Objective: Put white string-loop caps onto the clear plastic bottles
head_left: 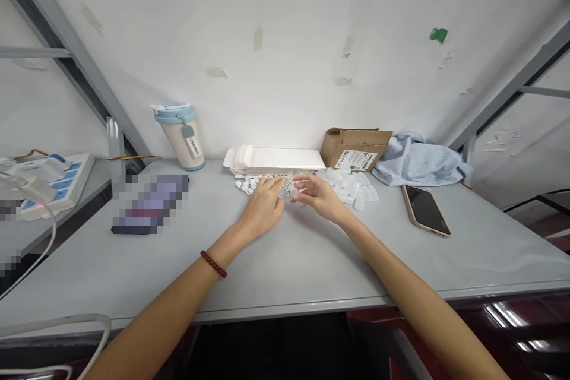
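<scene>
My left hand [263, 205] rests low over the table beside a pile of small white round parts [246, 185]. Its fingers are stretched forward and the thumb is apart from them. Just beyond the fingertips lies a tangle of thin, pale string-like pieces [288, 180]. My right hand [323, 196] faces it with bent fingers, and a small clear plastic piece [294, 192] shows at the fingertips, too small to make out fully. Several translucent white plastic pieces [358, 191] lie heaped to the right of that hand.
Behind the parts lie white flat boxes [285, 158] and an open cardboard box [356, 151]. A blue-lidded tumbler [181, 136] stands left, near a pixelated purple item [155, 202]. A light blue cloth [416, 160] and a phone [426, 211] lie right. Left is a power strip [66, 181].
</scene>
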`<action>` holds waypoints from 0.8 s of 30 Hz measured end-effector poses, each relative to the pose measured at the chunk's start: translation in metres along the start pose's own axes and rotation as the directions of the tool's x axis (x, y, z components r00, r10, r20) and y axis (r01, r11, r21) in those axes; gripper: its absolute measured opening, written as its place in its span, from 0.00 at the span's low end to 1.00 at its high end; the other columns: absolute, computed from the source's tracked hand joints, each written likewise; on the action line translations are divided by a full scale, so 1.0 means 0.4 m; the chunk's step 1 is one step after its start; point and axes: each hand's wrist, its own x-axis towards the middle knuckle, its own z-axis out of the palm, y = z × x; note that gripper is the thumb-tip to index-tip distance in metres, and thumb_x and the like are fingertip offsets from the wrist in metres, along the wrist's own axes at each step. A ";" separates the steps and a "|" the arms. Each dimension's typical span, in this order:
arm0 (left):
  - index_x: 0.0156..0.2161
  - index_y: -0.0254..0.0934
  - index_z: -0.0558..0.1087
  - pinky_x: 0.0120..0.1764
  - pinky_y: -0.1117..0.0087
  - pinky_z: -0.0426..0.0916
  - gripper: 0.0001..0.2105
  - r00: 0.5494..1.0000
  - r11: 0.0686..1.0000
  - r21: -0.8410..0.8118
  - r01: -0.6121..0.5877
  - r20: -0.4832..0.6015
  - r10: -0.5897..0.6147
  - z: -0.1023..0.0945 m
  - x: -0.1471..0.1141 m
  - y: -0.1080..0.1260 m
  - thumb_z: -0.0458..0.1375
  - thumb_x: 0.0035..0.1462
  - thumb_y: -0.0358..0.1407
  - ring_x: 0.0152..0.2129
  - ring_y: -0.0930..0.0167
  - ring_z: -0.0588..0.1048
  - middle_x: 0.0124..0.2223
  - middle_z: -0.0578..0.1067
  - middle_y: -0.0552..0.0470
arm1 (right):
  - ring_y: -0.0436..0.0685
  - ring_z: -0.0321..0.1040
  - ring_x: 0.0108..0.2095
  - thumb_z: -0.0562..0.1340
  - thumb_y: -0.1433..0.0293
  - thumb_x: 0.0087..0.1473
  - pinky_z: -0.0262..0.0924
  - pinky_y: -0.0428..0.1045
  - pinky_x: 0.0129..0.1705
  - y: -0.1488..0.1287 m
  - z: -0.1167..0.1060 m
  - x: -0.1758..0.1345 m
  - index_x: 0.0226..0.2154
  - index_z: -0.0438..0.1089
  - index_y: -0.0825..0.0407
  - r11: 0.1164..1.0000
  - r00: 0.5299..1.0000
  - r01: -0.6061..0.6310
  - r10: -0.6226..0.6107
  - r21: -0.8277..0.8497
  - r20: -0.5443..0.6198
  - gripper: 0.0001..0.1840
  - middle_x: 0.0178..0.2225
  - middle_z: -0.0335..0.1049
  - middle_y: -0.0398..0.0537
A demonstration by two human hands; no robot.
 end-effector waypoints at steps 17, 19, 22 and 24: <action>0.46 0.36 0.69 0.51 0.57 0.64 0.15 0.988 0.987 -0.057 -0.153 -0.021 0.152 -0.013 -0.007 0.021 0.47 0.55 0.24 0.48 0.64 0.66 0.50 0.71 0.46 | 0.54 0.71 0.35 0.63 0.64 0.49 0.67 0.50 0.35 0.011 0.014 -0.004 0.45 0.67 0.49 0.993 1.000 0.003 -0.002 0.120 -0.009 0.19 0.36 0.70 0.46; 0.47 0.35 0.69 0.52 0.58 0.63 0.15 0.987 0.986 -0.059 -0.158 -0.025 0.157 -0.013 -0.008 0.023 0.47 0.56 0.24 0.49 0.65 0.66 0.51 0.71 0.46 | 0.54 0.72 0.35 0.63 0.63 0.49 0.67 0.50 0.35 0.010 0.015 -0.004 0.44 0.67 0.49 0.990 1.000 -0.008 0.011 0.144 -0.022 0.18 0.35 0.70 0.46; 0.48 0.33 0.69 0.53 0.57 0.62 0.15 0.986 0.986 -0.041 -0.164 -0.042 0.162 -0.009 -0.009 0.024 0.48 0.56 0.24 0.49 0.64 0.66 0.51 0.71 0.44 | 0.54 0.72 0.34 0.64 0.64 0.48 0.67 0.49 0.34 0.011 0.018 -0.004 0.42 0.67 0.50 0.982 0.998 -0.043 0.051 0.187 -0.041 0.18 0.35 0.70 0.46; 0.47 0.32 0.69 0.52 0.57 0.63 0.15 0.983 0.983 -0.042 -0.176 -0.056 0.174 -0.006 -0.010 0.023 0.48 0.56 0.24 0.49 0.64 0.67 0.51 0.71 0.43 | 0.53 0.72 0.33 0.64 0.64 0.47 0.67 0.49 0.33 0.013 0.020 -0.003 0.41 0.67 0.50 0.976 0.996 -0.056 0.069 0.209 -0.057 0.18 0.35 0.70 0.46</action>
